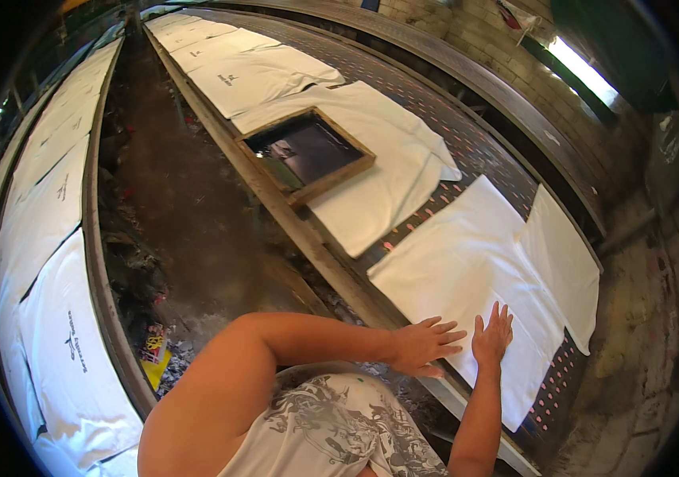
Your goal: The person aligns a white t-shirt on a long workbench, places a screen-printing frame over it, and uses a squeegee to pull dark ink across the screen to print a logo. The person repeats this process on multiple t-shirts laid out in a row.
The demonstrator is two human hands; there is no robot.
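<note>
A white shirt-like piece of fabric (467,254) lies on the long table in front of me, with soft wrinkles and a flap spread to its far right. My right hand (493,334) rests on its near part, fingers stretched out. Beside it, at the table's near edge, my left hand (427,347) has its fingers spread over the fabric's border; whether it presses down I cannot tell. Neither hand holds anything. Farther along, a wooden screen-printing frame (331,181) with a dark mesh sits on another white fabric piece (387,127).
More white pieces (248,75), some bearing small dark prints, line the table toward the far end. The dark tabletop (439,199) has rows of reddish marks. Across a dirty aisle (188,215), a second long table at left carries printed white pieces (69,318). A block wall (467,40) stands at right.
</note>
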